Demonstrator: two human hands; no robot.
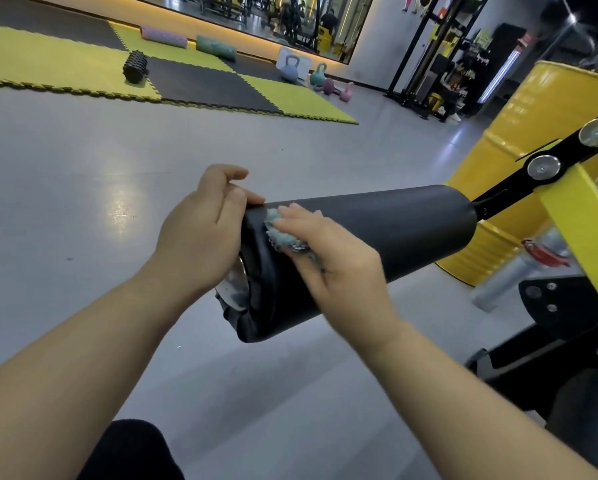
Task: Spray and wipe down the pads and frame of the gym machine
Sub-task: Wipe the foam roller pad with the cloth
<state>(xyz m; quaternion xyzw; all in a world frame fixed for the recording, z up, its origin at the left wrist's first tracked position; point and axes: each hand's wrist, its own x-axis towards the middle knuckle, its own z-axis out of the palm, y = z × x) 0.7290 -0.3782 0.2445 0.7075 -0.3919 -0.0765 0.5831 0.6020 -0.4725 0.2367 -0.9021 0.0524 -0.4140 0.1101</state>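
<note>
3 rollers, 4 kbells, 1 pad, 1 cloth.

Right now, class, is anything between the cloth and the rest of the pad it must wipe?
Nothing visible. The right hand presses the cloth on the pad near its free end; the pad is bare up to the frame. The left hand grips that end, out of the way.

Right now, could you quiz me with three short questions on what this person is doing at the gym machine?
1. True or false: the right hand presses a blue cloth onto the black roller pad.
2. Which hand grips the pad's end? A: left hand. B: right hand.
3. Fill in: the big drum beyond the pad is coloured ____.
Key: 1 true; 2 A; 3 yellow.
</note>
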